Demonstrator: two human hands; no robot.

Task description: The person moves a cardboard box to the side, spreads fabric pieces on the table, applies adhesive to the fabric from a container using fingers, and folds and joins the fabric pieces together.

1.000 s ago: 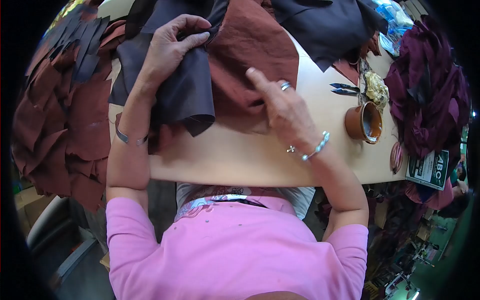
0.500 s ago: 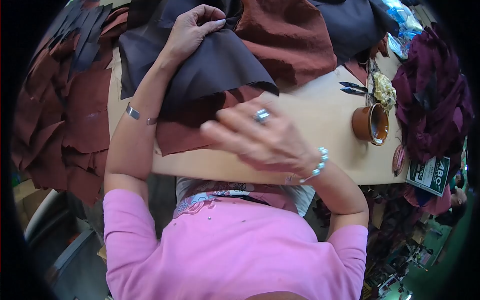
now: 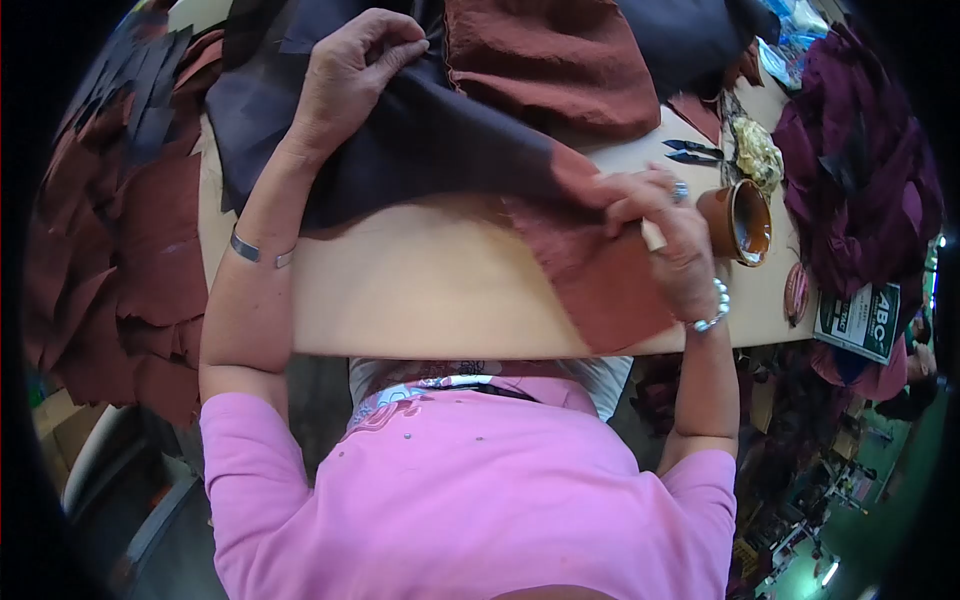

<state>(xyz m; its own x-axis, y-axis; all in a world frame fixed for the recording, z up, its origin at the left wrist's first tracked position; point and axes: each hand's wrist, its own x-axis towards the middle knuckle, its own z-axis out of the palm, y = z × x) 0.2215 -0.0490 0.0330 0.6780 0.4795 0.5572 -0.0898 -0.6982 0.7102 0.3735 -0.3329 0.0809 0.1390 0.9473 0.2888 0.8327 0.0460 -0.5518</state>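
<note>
Across the table lies a dark cloth (image 3: 430, 150), with a rust-brown cloth piece (image 3: 595, 275) at its right end. At the upper left, my left hand (image 3: 355, 80) is closed, thumb and fingers pinching the dark cloth. My right hand (image 3: 665, 235) grips the cloth near where dark and brown meet, its fingers bent and slightly blurred. Something small and pale shows at its fingers; I cannot make out what. Beside that hand stands a brown cup (image 3: 715, 225). Above the cloth's middle rests a crumpled rust-brown cloth (image 3: 550, 60).
Small dark thread snips (image 3: 692, 152) lie near a crumpled yellowish bundle (image 3: 757, 150). At the right are a maroon cloth heap (image 3: 860, 190) and a green-white box (image 3: 855, 320). Brown cloth pieces (image 3: 150, 240) are piled at the left. The table's front edge (image 3: 450, 355) runs before me.
My right hand has moved right and taken hold of the cloth, drawing its brown end to the right. My left hand, still pinching, has shifted slightly left.
</note>
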